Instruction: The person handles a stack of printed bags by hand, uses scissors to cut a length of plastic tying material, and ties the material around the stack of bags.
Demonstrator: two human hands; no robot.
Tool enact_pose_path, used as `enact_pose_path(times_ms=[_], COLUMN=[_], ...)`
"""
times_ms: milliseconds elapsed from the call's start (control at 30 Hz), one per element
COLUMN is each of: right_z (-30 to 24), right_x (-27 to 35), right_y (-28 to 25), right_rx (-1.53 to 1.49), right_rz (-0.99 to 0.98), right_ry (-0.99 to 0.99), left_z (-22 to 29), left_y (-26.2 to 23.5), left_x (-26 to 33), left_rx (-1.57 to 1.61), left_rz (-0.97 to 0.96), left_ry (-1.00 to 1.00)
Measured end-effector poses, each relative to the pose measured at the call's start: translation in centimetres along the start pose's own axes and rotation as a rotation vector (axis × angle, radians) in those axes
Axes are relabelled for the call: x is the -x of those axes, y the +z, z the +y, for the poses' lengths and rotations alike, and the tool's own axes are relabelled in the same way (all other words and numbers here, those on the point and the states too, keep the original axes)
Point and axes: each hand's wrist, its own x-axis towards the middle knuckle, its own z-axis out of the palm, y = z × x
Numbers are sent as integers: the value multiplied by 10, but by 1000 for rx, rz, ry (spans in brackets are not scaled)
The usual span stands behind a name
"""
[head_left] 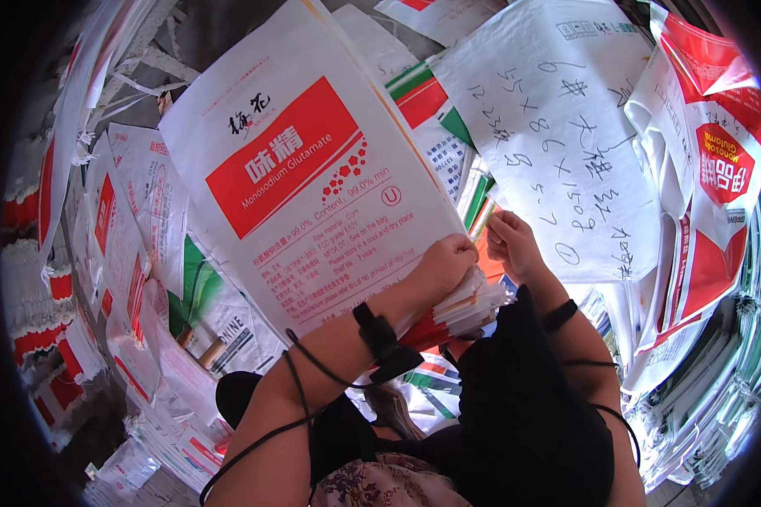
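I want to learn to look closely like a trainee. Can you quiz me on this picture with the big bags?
1. True or false: the left hand grips the corner of a white woven sack with a red panel.
2. What is the right hand nearest to? A) a stack of folded sack edges B) a green bucket C) a broom
3. What is strapped on each wrist?

Key: 1 true. 2 A. 3 a black band, as on the left wrist.
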Motion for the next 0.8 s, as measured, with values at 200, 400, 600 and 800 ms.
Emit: enact_pose_path(times_ms=[200, 400, 600, 800], right_z=[-20, 3, -2, -7], right_x=[6, -3, 14, 21], right_y=[24, -15, 1, 14], right_rx=[55, 178, 1074, 1094], right_rz=[-48, 38, -165, -190], right_ry=[-79, -93, -310, -333], left_z=[-9, -6, -2, 4], left_y=[-14, -9, -19, -10], left_x=[11, -2, -1, -7], left_rx=[47, 82, 358, 317], left_rz=[25, -1, -57, -14], left_ry=[-22, -89, -9, 67])
